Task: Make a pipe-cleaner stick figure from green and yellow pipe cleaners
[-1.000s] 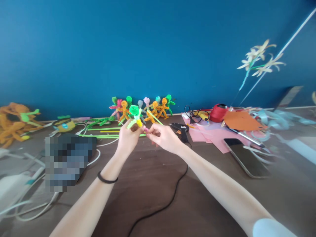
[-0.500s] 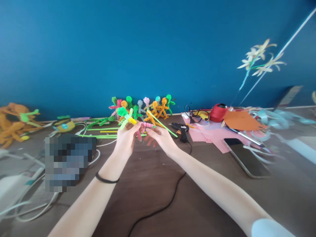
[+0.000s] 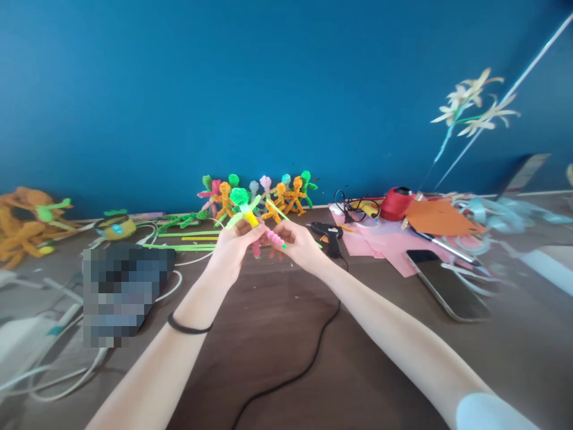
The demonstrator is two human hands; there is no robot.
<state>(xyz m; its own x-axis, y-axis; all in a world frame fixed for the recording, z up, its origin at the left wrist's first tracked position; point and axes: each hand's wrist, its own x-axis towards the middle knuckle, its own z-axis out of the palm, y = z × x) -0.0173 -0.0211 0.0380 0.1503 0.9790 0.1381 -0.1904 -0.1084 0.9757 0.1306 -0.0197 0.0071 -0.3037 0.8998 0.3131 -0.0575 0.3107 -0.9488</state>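
In the head view I hold a pipe-cleaner doll [image 3: 252,220] above the table. It has a green coiled head, light green arms, a yellow middle and coiled pink legs. My left hand [image 3: 230,248] is closed around the yellow middle, thumb on top. At the end of one pink leg [image 3: 274,238], tipped with a bit of green, the fingers of my right hand [image 3: 299,243] are pinched. The other pink leg hangs below, partly hidden by my fingers. Behind my hands stand several finished pipe-cleaner dolls [image 3: 280,196] in green, orange and pink.
Loose green pipe cleaners [image 3: 181,246] lie left of my hands. A black glue gun [image 3: 331,236] with a trailing cord is to the right. Pink paper [image 3: 398,254], a red thread spool [image 3: 396,204] and a phone [image 3: 447,285] lie beyond. Orange pipe cleaners [image 3: 27,221] are piled far left.
The doll has turned and moved slightly right in my left hand, its head now more upright. The pink leg points down and right, and my right hand has shifted along it.
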